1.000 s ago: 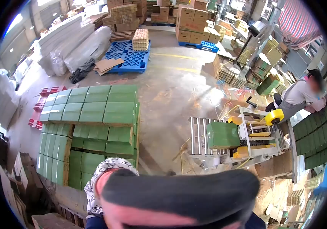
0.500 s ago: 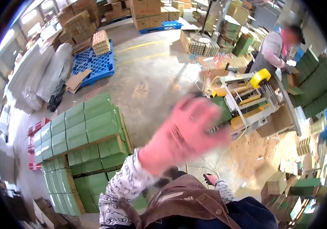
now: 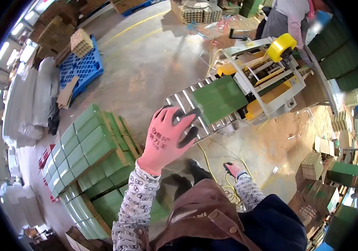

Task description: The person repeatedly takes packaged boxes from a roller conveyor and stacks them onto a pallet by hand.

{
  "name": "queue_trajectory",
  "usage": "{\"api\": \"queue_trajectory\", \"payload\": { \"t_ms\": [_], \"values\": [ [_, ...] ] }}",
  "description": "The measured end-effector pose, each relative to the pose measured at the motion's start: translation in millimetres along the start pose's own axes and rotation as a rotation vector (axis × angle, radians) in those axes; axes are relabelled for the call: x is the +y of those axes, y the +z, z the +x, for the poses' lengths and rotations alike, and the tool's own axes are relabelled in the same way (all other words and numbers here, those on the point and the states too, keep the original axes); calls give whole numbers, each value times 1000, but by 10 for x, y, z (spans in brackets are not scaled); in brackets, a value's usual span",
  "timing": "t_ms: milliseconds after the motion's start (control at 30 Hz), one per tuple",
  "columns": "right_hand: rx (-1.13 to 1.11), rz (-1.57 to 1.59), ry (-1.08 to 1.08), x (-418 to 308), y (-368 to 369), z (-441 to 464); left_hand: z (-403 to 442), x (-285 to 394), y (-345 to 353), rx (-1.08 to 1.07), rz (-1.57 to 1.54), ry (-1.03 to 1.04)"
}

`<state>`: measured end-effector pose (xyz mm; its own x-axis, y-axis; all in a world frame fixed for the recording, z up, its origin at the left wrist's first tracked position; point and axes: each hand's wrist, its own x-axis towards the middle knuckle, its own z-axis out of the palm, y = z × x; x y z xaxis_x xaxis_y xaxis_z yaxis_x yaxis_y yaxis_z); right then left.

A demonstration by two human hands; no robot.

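My left hand (image 3: pixel 166 136), in a pink glove with black fingertips, is raised with its fingers apart and nothing in them. It is nearest the left end of a roller conveyor (image 3: pixel 182 101). A green box (image 3: pixel 220 100) lies flat on the rollers, its right end by the frame of a carton-taping machine (image 3: pixel 252 90). On top of that machine sits a yellow tape roll (image 3: pixel 281 47). My right hand (image 3: pixel 232 168), gloved the same way, hangs low at my side, small in view, with loose fingers and nothing visible in them.
Stacked green boxes (image 3: pixel 87 144) stand at my left. Beyond are a blue pallet (image 3: pixel 80 71) and plastic-wrapped bundles (image 3: pixel 45 96). A co-worker (image 3: pixel 289 16) stands past the machine. Yellow hose (image 3: pixel 229 190) lies on the floor near my feet. Cartons (image 3: pixel 342 173) are at the right.
My left hand has drawn back left from over the conveyor, uncovering the green box there. The view has tilted downward. My right hand still hangs low.
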<state>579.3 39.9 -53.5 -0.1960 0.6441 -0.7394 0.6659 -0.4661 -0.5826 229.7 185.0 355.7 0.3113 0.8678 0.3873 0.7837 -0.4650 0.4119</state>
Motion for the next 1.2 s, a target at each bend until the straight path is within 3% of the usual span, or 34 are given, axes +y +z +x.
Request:
{"api": "queue_trajectory", "payload": {
  "t_ms": [100, 167, 200, 300, 400, 433, 500, 567, 700, 767, 867, 900, 933, 967, 1033, 1100, 1133, 1200],
  "values": [
    [23, -79, 5, -123, -43, 102, -274, -501, 732, -122, -142, -184],
    [-53, 84, 283, -238, -158, 193, -634, -784, 1255, -195, -164, -353],
    [-132, 145, 251, -369, -293, 176, -796, -871, 1428, -268, -173, -441],
    [89, -456, -31, -416, -598, 268, -1328, -1227, 1998, -294, -429, -627],
    [202, 83, 1, -538, -931, 436, -1517, -1362, 2381, -176, -753, -944],
    [171, 805, 104, -671, -1087, 544, -1490, -1403, 2434, -131, -921, -1086],
    [140, 991, 75, -1227, -1391, 457, -1303, -1440, 2451, -23, -1262, -1367],
    [139, 1254, 87, -1536, -1555, 552, -1261, -1513, 2553, 6, -1298, -1365],
    [272, 1454, 399, -1937, -1605, 1102, -1298, -1747, 2816, 162, -1412, -1320],
    [-131, 1602, 202, -1825, -1509, 1436, -1526, -1986, 3039, 214, -1362, -1191],
    [161, 772, -463, -1849, -1112, 1508, -1624, -1999, 2708, 285, -1186, -1208],
    [-163, 991, -323, -1949, -1134, 1430, -1733, -2036, 2721, 240, -1085, -1285],
    [-476, 1214, -68, -2060, -1158, 1338, -1799, -2052, 2694, 266, -1229, -1253],
    [-701, 1324, 221, -2168, -1186, 1243, -1756, -1963, 2434, 278, -1158, -1269],
    [-88, 1137, -195, -2558, -501, 875, -1969, -1931, 2231, 355, -1128, -1248],
    [61, 1178, -49, -2280, -396, 1079, -2439, -1918, 2153, 384, -1075, -1278],
    [70, 928, -161, -2279, -161, 987, -2811, -1832, 2058, 484, -1153, -1286],
    [-44, 996, -181, -2265, 354, 787, -3602, -1498, 1608, 596, -1275, -1354]
  ]
}}
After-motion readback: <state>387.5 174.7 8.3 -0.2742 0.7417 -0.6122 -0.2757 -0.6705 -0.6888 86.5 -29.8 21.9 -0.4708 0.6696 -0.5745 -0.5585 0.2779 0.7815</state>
